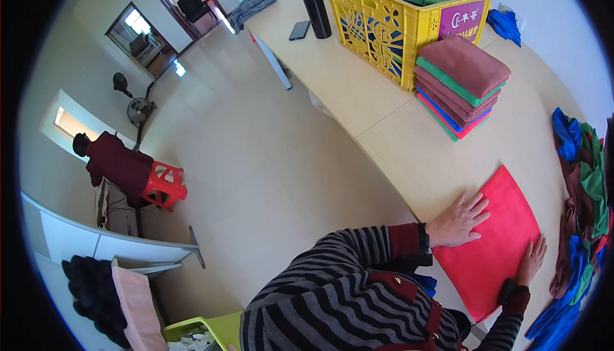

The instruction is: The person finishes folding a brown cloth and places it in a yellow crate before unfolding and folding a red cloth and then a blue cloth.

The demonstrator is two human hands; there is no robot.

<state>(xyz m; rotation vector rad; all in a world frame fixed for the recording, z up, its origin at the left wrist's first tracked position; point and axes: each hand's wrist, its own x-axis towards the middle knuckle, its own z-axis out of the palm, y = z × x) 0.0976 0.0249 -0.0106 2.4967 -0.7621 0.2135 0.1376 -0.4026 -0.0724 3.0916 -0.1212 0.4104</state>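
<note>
A red cloth (489, 249) lies spread flat on the table in front of me. My left hand (458, 220) rests on its left edge, fingers spread. At the cloth's right edge lies my right hand (531, 261), its fingers stretched out and nothing held in it. Beyond the cloth stands a stack of folded cloths (464, 76) in brown, green, blue and red. To the right, along the table's edge, is a heap of loose crumpled cloths (585, 185) in blue, green and brown.
A yellow plastic crate (368, 31) holding folded cloths stands behind the stack. A black tumbler (316, 11) and a phone (299, 31) are beside it. A blue cloth (504, 26) lies right of the crate. Across the room, a person (118, 162) sits on a red stool (165, 185).
</note>
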